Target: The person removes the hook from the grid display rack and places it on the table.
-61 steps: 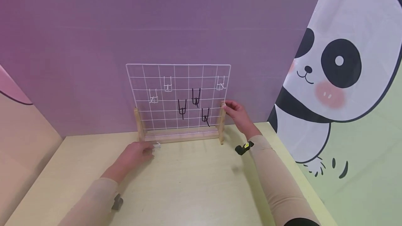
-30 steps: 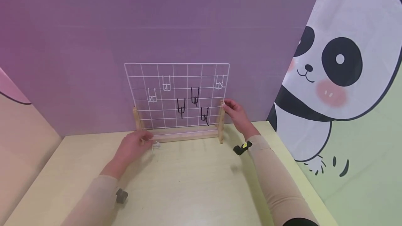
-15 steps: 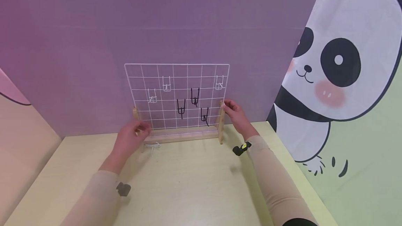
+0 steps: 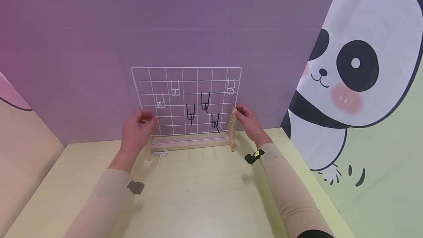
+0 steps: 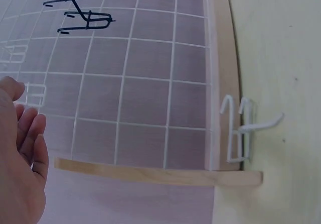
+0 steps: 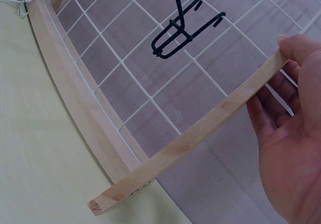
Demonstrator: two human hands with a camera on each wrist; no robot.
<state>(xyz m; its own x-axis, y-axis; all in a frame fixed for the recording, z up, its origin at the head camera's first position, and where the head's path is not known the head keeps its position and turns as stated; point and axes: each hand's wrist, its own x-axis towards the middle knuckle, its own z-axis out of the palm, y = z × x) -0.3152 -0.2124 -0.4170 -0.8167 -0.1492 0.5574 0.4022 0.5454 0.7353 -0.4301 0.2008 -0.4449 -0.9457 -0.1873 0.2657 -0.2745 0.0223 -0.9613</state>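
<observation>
A white wire grid panel point(image 4: 186, 67) stands upright in a wooden stand, whose base point(image 4: 195, 143) lies on the table. My right hand point(image 4: 249, 123) grips the top of the right wooden post point(image 6: 185, 142), thumb in front and fingers behind. Beside the panel's left edge, my left hand point(image 4: 134, 129) is raised with loosely bent fingers and nothing between them; it hides most of the left post point(image 5: 150, 176). Three black hooks point(image 4: 191, 116) and three white hooks point(image 4: 175, 92) hang on the wires. One loose white hook point(image 5: 244, 129) lies at the base's left front.
The pale tabletop point(image 4: 198, 194) spreads in front of the stand. Close behind rises a purple wall point(image 4: 185, 17). A wall with a panda picture point(image 4: 360, 65) borders the right side, and a pinkish wall point(image 4: 23, 157) the left.
My left hand has left the loose white hook at the base's front and risen along the panel's left edge. My right hand stays on the right post.
</observation>
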